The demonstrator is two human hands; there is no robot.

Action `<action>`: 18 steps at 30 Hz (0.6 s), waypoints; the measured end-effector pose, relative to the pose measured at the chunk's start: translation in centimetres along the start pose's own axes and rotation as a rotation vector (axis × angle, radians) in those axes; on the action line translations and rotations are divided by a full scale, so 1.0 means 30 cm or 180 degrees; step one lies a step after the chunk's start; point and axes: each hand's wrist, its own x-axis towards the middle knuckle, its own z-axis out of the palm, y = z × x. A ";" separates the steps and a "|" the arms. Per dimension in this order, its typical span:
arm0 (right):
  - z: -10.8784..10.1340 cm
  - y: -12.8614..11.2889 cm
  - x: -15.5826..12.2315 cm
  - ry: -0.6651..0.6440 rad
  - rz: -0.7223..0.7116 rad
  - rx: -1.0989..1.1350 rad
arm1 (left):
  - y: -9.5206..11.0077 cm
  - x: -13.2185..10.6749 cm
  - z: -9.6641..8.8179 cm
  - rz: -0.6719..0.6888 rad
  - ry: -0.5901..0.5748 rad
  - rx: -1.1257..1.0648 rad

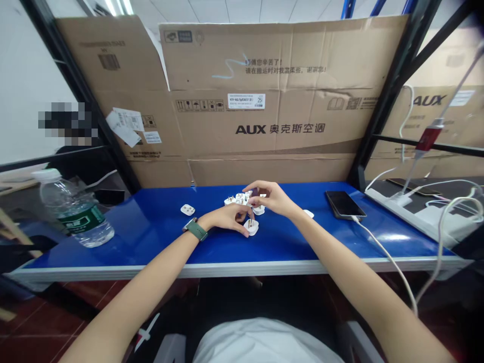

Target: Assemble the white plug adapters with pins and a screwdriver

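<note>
A white plug (251, 229) rests on the blue tabletop (159, 247), pinched at its side by the thumb and fingers of my left hand (226, 218). From above, my right hand (273, 198) grips a small screwdriver (254, 192) by its dark handle. Its thin shaft points down at the plug, and the tip looks to be at the plug's top; exact contact is too small to tell. Several more white plugs (230, 200) lie clustered just behind my hands, partly hidden by them. A flat white plug cover (187, 209) with holes lies apart to the left.
To the right are a black phone (345, 203) with a white cable and a white power strip (410, 214). Another white piece (308, 214) lies beyond my right forearm. A water bottle (77, 214) stands at left. Cardboard (264, 161) walls off the back; a person sits beyond, at left.
</note>
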 end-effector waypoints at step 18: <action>0.010 -0.006 -0.004 0.0093 -0.0061 -0.0610 | 0.003 0.000 0.001 -0.0039 0.0023 0.0045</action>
